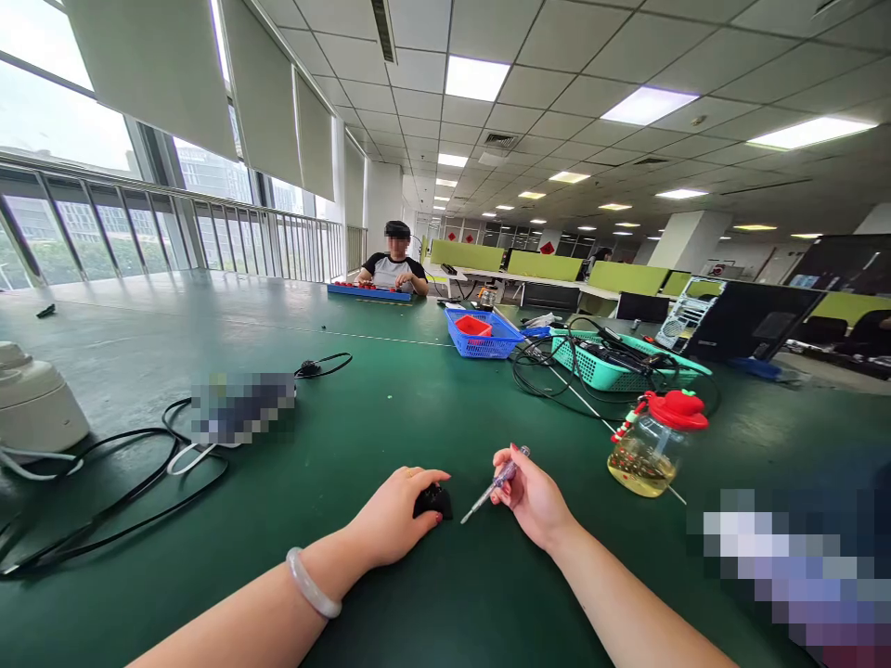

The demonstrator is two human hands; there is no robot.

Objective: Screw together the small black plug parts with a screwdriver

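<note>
My left hand (395, 516), with a pale bangle on its wrist, is closed around a small black object (432, 502) on the green table; its kind I cannot make out. To the right, my right hand (533, 496) grips a slim screwdriver (497, 482) with a clear, purplish handle. Its metal shaft slants down and left, and the tip sits a little apart from the black object, on its right side. The palm side of the left hand hides part of what it holds.
A glass jar (647, 455) with a red lid stands right of my hands. Beyond are a blue basket (485, 346), a teal basket (599, 369) of cables and a computer case (752, 315). Black cables (139, 501) and a white appliance (34, 404) lie left. A person (393, 264) sits at the far end.
</note>
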